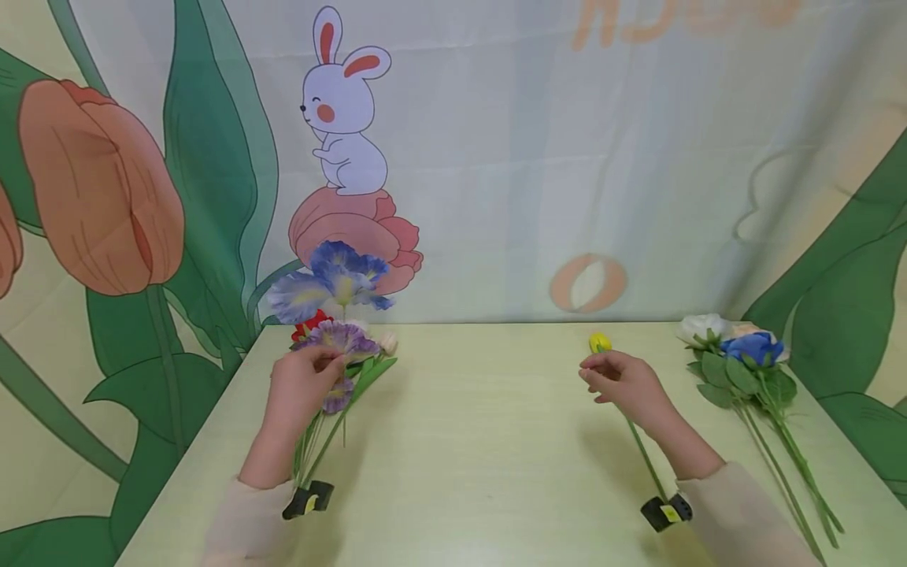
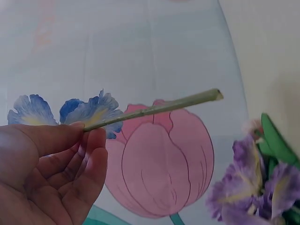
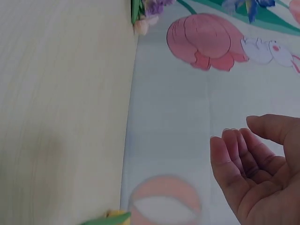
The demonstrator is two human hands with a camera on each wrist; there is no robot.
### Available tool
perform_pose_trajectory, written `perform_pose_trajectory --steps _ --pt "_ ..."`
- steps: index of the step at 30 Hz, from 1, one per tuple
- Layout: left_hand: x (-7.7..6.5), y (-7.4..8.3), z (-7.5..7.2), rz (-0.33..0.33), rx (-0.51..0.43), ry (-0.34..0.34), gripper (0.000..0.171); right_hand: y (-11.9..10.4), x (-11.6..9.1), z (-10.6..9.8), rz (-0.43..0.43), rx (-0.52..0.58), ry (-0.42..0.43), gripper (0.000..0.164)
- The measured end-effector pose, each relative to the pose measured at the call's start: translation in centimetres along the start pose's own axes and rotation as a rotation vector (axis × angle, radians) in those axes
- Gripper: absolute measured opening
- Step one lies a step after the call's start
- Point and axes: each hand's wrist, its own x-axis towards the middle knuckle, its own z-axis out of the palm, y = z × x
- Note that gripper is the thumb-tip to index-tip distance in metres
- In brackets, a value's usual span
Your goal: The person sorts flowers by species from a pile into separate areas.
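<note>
My left hand [image 1: 303,387] pinches the stem [image 2: 164,107] of a blue iris [image 1: 338,276] between thumb and fingertips. The bloom stands upright above the hand, and the cut end of the stem juts out below. Under this hand lies a bunch of flowers with purple irises [image 1: 347,340], a red bloom [image 1: 309,324] and a pale bud [image 1: 388,342]. Over on the right, my right hand [image 1: 627,386] hovers with loosely curled fingers, thumb apart and nothing between them. Below it lies a yellow tulip [image 1: 599,342], its stem partly hidden by the hand.
White and blue roses [image 1: 753,348] with long stems lie at the table's right side. Black wrist straps [image 1: 666,512] show at both sleeves. A printed cloth [image 1: 482,197] with a rabbit and tulips hangs behind the pale table [image 1: 482,441].
</note>
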Motion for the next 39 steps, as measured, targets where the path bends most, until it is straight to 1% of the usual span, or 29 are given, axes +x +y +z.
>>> perform_pose_trajectory --steps 7,10,14,19,22,25,31,36,39 --pt "0.2 2.1 2.5 -0.049 -0.081 -0.047 0.022 -1.6 0.6 2.4 -0.027 0.075 -0.026 0.026" --pt "0.1 3.1 3.6 -0.036 -0.122 -0.058 0.019 -2.2 0.8 3.4 -0.029 0.114 -0.034 0.026" --pt "-0.1 3.9 5.1 -0.002 -0.162 -0.064 0.017 -3.2 0.9 5.0 -0.037 0.187 -0.072 0.026" --pt "-0.3 4.4 6.9 0.033 -0.209 -0.083 0.017 -4.5 1.0 7.0 -0.030 0.252 -0.130 0.026" --pt "-0.4 4.7 7.8 0.031 -0.244 -0.099 0.017 -4.9 1.0 8.1 -0.018 0.277 -0.143 0.026" --pt "-0.5 5.0 8.5 0.035 -0.261 -0.100 0.017 -5.2 1.0 9.0 -0.016 0.295 -0.147 0.025" --pt "-0.8 5.5 9.7 0.041 -0.294 -0.119 0.017 -5.3 1.1 10.2 -0.037 0.317 -0.159 0.025" --pt "-1.0 5.8 10.5 0.042 -0.347 -0.135 0.017 -5.4 1.1 11.1 -0.030 0.337 -0.180 0.026" --pt "-1.0 6.0 11.0 0.044 -0.360 -0.140 0.017 -5.5 1.2 11.5 -0.024 0.340 -0.170 0.026"
